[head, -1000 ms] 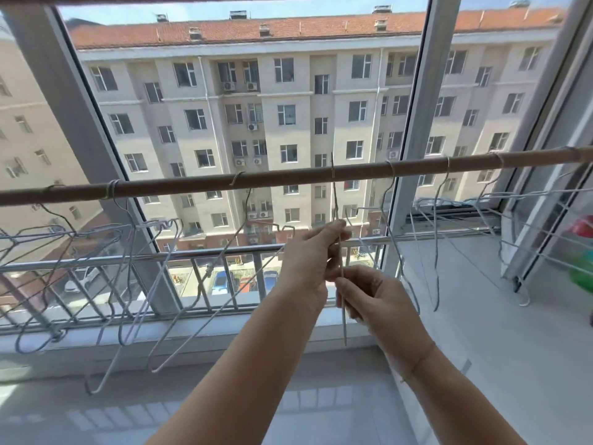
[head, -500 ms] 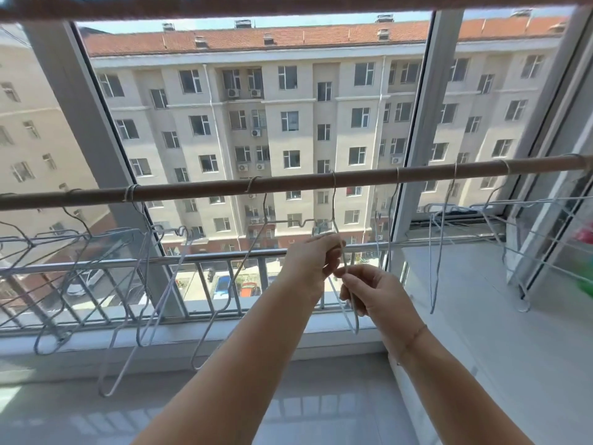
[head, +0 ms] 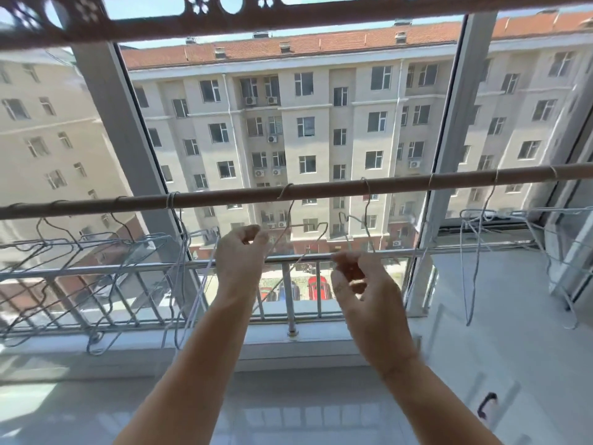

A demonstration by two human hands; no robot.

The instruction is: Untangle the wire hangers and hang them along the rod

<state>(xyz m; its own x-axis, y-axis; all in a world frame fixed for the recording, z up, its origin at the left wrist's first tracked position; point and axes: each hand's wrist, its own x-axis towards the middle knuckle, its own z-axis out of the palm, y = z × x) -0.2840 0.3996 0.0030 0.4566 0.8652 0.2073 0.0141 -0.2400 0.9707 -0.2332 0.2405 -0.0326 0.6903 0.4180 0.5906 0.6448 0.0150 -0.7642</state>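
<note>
A brown rod (head: 321, 189) runs across the window at chest height. Several thin wire hangers hang from it. One bunch hangs at the left (head: 96, 252) and another at the right (head: 481, 220). Two hangers hook over the middle, one (head: 290, 205) above my left hand and one (head: 367, 203) above my right. My left hand (head: 240, 258) is raised under the rod with thumb and fingers apart, and a wire passes just right of its fingertips. My right hand (head: 359, 284) has its fingers curled at the lower wire of the middle-right hanger; whether it grips is unclear.
Behind the rod is a large window with grey frames (head: 449, 139) and an outer metal railing (head: 288, 258). A white sill (head: 321, 335) runs below and widens into a ledge at the right. A carved brown bar (head: 288, 14) crosses overhead.
My hands were together on one hanger below the rod. They have moved apart, and that hanger's hook now sits over the rod. The view has tilted upward.
</note>
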